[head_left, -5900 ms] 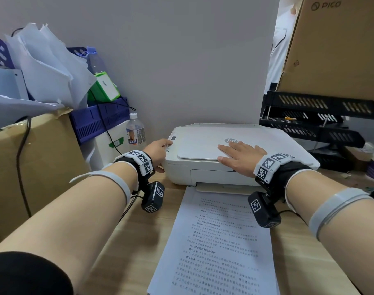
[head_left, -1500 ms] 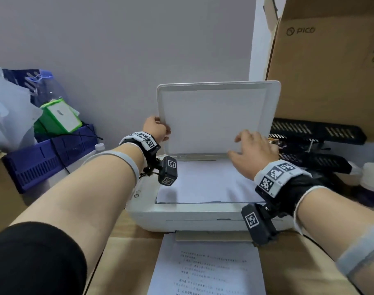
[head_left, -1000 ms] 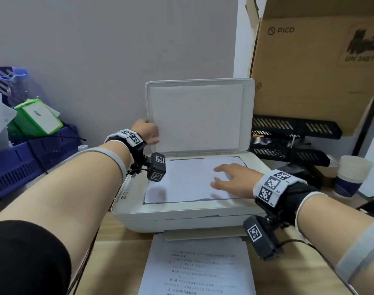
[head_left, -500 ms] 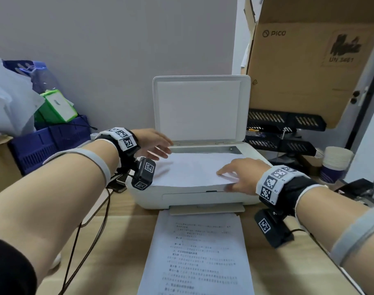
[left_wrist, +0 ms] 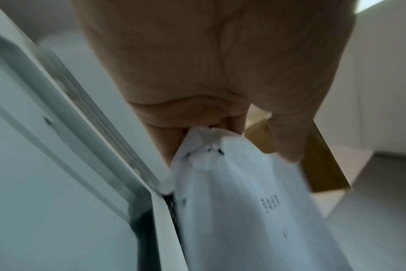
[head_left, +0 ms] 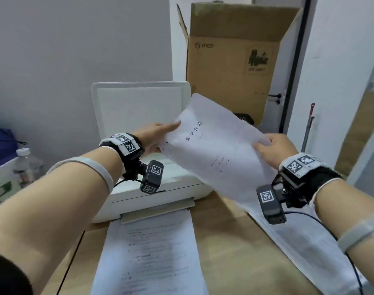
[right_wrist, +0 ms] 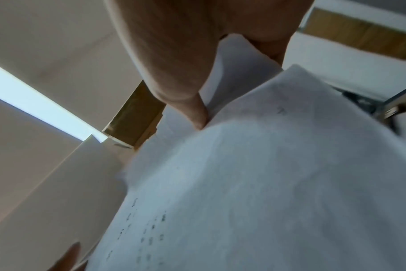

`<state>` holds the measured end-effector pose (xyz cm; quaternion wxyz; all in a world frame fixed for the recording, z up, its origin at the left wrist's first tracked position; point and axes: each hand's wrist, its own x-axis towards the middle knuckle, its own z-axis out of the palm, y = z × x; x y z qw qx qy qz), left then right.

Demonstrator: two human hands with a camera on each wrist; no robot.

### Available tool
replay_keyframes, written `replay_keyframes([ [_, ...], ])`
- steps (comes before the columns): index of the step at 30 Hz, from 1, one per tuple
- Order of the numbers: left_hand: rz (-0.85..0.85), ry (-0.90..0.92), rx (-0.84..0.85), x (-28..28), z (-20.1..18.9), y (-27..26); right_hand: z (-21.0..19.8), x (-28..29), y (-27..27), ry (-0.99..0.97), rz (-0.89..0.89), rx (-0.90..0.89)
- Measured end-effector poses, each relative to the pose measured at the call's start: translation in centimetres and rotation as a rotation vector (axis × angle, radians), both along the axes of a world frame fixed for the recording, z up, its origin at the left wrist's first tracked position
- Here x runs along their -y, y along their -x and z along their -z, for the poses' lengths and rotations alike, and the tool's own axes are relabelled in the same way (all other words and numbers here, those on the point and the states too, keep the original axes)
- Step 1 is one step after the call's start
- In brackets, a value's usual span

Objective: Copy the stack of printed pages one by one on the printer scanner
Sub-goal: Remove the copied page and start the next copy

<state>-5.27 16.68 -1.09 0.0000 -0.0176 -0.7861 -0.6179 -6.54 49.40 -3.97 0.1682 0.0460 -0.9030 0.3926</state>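
Now, hands: the left hand [head_left: 154, 135] pinches the sheet's corner at 9 o'clock; the right hand [head_left: 274, 149] grips its opposite edge at 3 o'clock.
Sheet: one printed page [head_left: 215, 150] is held in the air, tilted, above the right side of the printer [head_left: 160, 194], touching nothing but the hands.
Printer: its lid [head_left: 139, 107] stands upright at 12 o'clock, with the scanner bed below it mostly hidden by the arm and the page.
Other paper: a printed page [head_left: 149, 252] lies at 6 o'clock by the output slot; further sheets [head_left: 309, 252] lie on the desk [head_left: 230, 241] at 4 o'clock under the right wrist.
Room: bare desk shows between those two lots of paper.
Writing: the cardboard box [head_left: 235, 67] at 1 o'clock reads "PICO"; the held page carries a vertical line of Chinese characters.
Views: the left wrist camera alone shows the crumpled corner between thumb [left_wrist: 290, 128] and fingers; the right wrist camera shows a thumb [right_wrist: 186, 91] pressed on the paper.
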Motion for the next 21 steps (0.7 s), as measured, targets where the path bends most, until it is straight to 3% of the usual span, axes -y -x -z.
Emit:
replay_keyframes([
  [6,0.027,0.394,-0.172,-11.5,2.1,4.5,3.6,-9.0,-1.1,-0.136,0.226,0.294],
  [10,0.08,0.668,-0.215,-19.0,5.3,6.4,6.5,-14.6,-2.6,-0.201,0.333,0.391],
  [15,0.21,0.733,-0.143,-24.2,10.4,8.4,9.2,-18.6,-4.6,-0.182,0.399,0.511],
  [21,0.242,0.775,-0.053,-25.1,14.7,9.4,11.9,-19.8,-4.8,-0.185,0.422,0.523],
])
